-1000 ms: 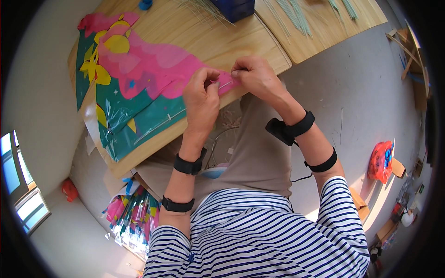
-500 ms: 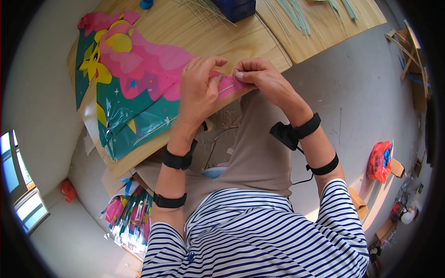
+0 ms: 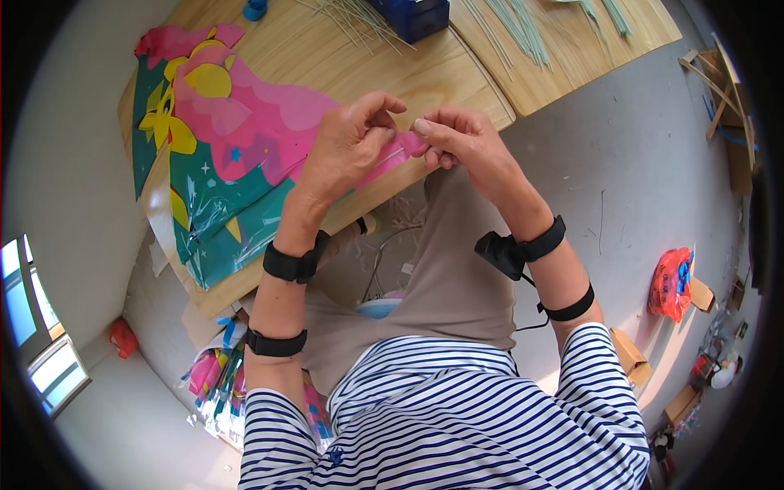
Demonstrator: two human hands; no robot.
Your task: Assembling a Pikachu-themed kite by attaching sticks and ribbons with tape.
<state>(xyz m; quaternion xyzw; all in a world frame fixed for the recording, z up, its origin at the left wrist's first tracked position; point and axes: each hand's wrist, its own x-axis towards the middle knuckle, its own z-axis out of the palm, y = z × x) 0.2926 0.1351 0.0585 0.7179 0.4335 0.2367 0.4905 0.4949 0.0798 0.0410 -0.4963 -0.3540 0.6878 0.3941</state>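
A large sheet of thin shiny film (image 3: 269, 122), printed pink, green and yellow, lies across the near edge of the wooden table. Its pink end narrows to a tip on the right. That tip is pinched between thumb and fingers of my right hand (image 3: 472, 149). Close beside it my left hand (image 3: 343, 147) has its thumb bent against the folded fingers at the pink film, while its index finger arches above. A thin pale strip (image 3: 394, 155) runs along the film's near edge between the hands. Exactly what lies under my left fingers is hidden.
Thin pale green sticks (image 3: 523, 33) lie on the far tabletop, beside a dark blue bin (image 3: 416, 18). A small blue ring-like object (image 3: 256, 10) stands at the far left. Folded colourful film pieces (image 3: 219, 376) sit below left; a red bag (image 3: 671, 284) is at right.
My left forearm has swung left, and its hand has drawn in with the thumb closer to the fingers. The right hand has turned slightly, still at the pink tip.
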